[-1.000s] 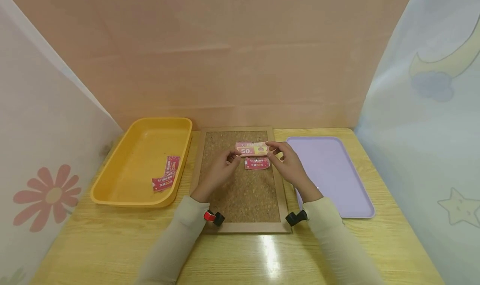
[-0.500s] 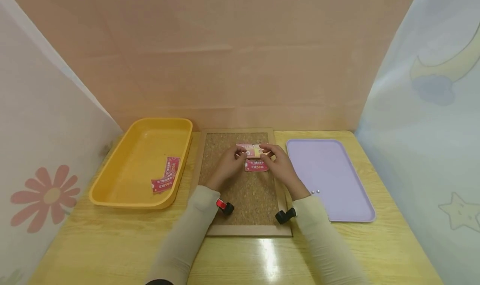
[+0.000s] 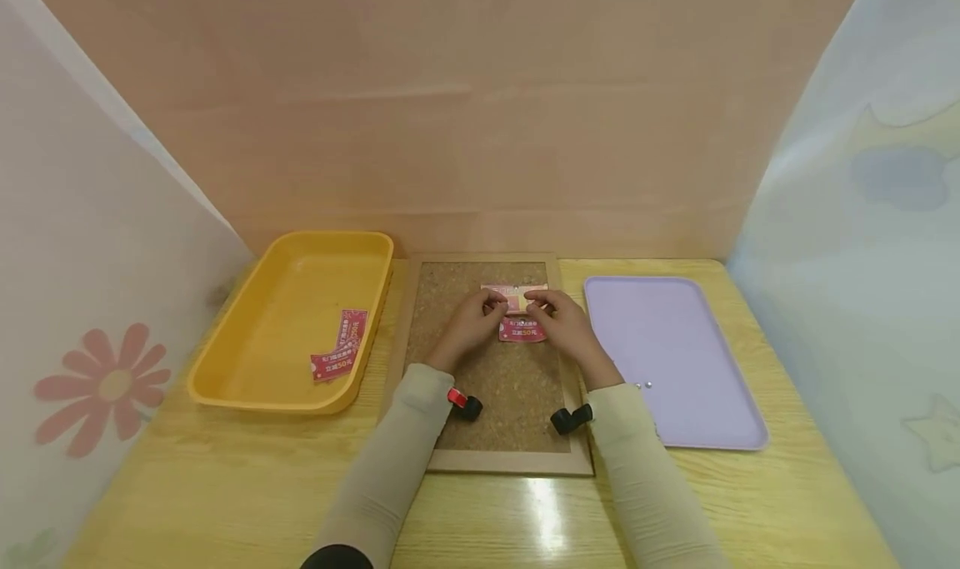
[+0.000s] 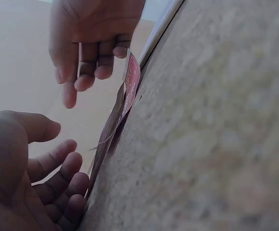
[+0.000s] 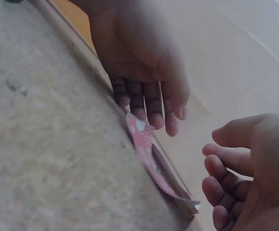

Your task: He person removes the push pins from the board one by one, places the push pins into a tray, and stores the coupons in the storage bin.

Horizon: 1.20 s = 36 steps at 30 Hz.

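Observation:
A pink-and-yellow coupon lies on the upper part of the cork board, its ends partly covered by the hands. Just below it is a red coupon, whose raised, curling edge shows in both wrist views. My left hand is at the left end of the upper coupon, fingers loosely bent; in the left wrist view its thumb and fingers stand apart with nothing pinched. Opposite, my right hand is at the right end, its thumb and fingers likewise apart. Exact fingertip contact is hard to tell.
On the left stands a yellow tray with red coupons lying near its right side. A flat lilac tray lies on the right, with small silver pins near its left edge. A peach backdrop rises behind the wooden table.
Both hands have moved inward from the ends of the upper coupon, closer together and covering more of it. The coupons stay on the board; the head view has shifted slightly.

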{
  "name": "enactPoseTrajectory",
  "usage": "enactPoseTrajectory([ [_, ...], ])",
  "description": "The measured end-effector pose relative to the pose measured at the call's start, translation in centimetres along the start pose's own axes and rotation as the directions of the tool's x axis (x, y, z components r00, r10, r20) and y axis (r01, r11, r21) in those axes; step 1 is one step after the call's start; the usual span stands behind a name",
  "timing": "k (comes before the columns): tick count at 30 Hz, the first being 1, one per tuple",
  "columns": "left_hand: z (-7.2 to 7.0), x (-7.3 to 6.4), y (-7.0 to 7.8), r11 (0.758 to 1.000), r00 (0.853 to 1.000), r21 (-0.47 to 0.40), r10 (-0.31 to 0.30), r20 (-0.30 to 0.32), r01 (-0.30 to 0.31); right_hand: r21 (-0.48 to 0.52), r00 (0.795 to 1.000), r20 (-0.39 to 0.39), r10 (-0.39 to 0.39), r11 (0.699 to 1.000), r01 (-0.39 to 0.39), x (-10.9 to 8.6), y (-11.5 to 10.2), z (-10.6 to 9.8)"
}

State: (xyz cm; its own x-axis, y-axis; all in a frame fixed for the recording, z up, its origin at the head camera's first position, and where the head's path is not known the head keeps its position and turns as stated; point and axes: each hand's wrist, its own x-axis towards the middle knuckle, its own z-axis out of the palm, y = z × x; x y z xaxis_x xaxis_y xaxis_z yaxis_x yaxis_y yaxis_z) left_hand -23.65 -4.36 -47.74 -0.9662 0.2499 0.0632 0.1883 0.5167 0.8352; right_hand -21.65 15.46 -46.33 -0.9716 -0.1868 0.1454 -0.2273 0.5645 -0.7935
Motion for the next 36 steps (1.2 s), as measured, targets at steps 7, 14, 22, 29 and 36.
enactPoseTrajectory([
  [7,-0.3,-0.5,-1.2,0.997,0.999,0.073,-0.011,0.052,0.007,-0.065,0.995,0.101,0.017,0.998,-0.011,-0.5,1.2,1.1],
  [14,-1.1,-0.6,-1.6,0.996,0.997,0.081,0.031,0.074,-0.037,-0.120,0.998,0.062,-0.028,0.992,0.035,-0.4,1.2,1.6],
  [22,-1.4,-1.2,-1.7,0.995,0.998,0.096,0.008,0.070,-0.014,-0.124,0.996,0.079,-0.032,0.991,0.042,-0.4,1.1,2.1],
  [29,-1.4,-1.6,-1.5,0.996,0.998,0.087,0.017,0.062,-0.023,-0.139,0.996,0.072,-0.042,0.989,0.052,-0.7,1.0,2.3],
  [36,-1.5,-1.8,-1.2,0.996,0.998,0.092,0.013,0.061,-0.019,-0.137,0.996,0.077,-0.053,0.989,0.063,-0.8,0.8,2.1],
])
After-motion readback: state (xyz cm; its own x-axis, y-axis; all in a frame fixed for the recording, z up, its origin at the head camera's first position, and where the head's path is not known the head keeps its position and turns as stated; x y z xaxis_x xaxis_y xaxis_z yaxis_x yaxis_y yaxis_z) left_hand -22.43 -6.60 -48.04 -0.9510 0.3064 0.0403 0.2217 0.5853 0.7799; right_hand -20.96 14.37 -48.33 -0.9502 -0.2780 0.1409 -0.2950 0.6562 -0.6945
